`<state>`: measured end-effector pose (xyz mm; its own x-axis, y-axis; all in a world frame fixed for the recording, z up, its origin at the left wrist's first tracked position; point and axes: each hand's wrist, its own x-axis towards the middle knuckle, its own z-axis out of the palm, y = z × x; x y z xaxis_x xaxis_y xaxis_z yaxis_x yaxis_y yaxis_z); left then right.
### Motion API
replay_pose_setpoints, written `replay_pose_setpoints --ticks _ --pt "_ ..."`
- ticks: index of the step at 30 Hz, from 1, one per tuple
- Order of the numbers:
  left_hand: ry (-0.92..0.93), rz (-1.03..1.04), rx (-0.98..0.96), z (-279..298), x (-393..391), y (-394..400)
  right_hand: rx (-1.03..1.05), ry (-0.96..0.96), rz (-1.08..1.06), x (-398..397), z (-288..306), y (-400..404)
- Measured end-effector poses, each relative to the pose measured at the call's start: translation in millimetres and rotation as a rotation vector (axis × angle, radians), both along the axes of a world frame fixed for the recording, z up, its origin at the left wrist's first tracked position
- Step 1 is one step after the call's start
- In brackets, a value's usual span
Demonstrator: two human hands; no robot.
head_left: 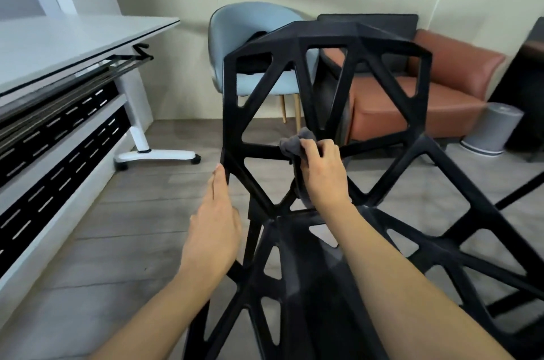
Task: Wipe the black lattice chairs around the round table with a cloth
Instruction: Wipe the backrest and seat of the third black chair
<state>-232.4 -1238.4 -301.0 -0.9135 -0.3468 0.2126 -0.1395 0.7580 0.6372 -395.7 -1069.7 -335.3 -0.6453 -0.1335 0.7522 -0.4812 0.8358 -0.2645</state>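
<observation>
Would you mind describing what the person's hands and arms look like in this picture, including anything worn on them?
Both arms are bare along everything that shows, from the bottom edge of the picture up to the wrists: no sleeve, cuff or glove is in view. The left hand and the right hand carry no watch, bracelet or ring that can be seen. The nails look short and plain.

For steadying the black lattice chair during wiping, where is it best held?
Probably the backrest's left upright bar, from the outer left side: the left hand already rests there, on the black lattice chair, clear of the right hand gripping the cloth.
</observation>
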Motion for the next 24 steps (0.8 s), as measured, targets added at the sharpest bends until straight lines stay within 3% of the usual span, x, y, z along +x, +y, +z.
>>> replay_pose_setpoints --ticks 4,6,8,14,18,21,24 --pt "0.015 -0.009 -0.013 0.7 3.5 0.0 -0.104 0.051 0.041 3.9 19.6 1.3" --pt "0.026 -0.018 -0.020 -1.5 2.9 -0.3 -0.145 0.184 -0.037 -1.8 28.7 7.8" --pt "0.037 -0.014 -0.031 -3.6 1.4 -2.3 -0.223 0.198 -0.097 -8.3 26.1 12.1" --pt "0.047 -0.013 -0.024 1.4 0.7 0.5 -0.260 -0.102 0.051 27.0 -43.1 -7.5" --pt "0.061 0.016 -0.022 2.5 2.1 -0.4 -0.379 -0.237 0.093 47.2 -38.0 -19.4" --pt "0.093 0.061 0.006 4.3 3.1 2.0 -0.493 -0.139 0.210 63.3 -5.7 -33.8" --pt "0.176 0.098 0.074 9.0 5.6 2.0 -0.443 0.018 0.331 64.6 37.4 -58.8"
